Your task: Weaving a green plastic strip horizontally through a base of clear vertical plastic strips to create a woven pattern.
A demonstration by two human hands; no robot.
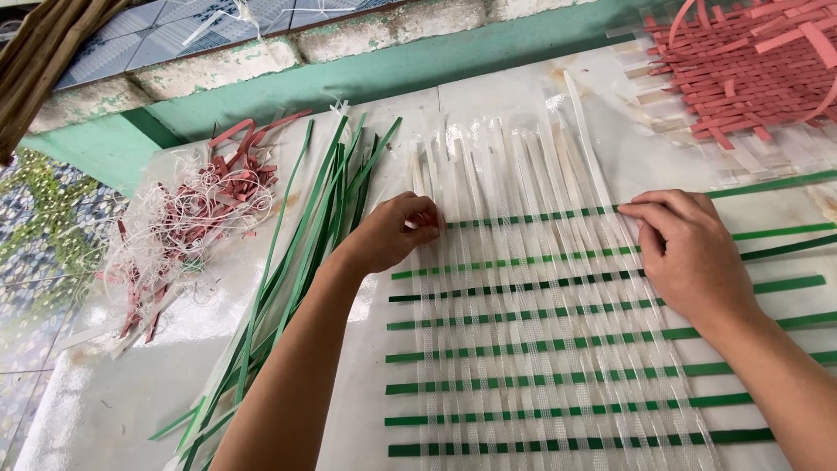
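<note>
A flat woven mat (540,349) of clear plastic strips running away from me and green strips crossing them lies on a pale sheet. My left hand (397,231) is closed, pinching the left end of the topmost green strip (532,216) at the mat's left edge. My right hand (689,253) rests palm down on the mat's right side, fingers pressing the same green strip and the clear strips under it. The clear strips' loose ends (514,139) fan out beyond the top row.
A bundle of loose green strips (305,253) lies left of the mat. Further left is a heap of red scraps and white threads (187,222). A red woven piece (750,70) sits at the top right. A green painted ledge (366,78) borders the far side.
</note>
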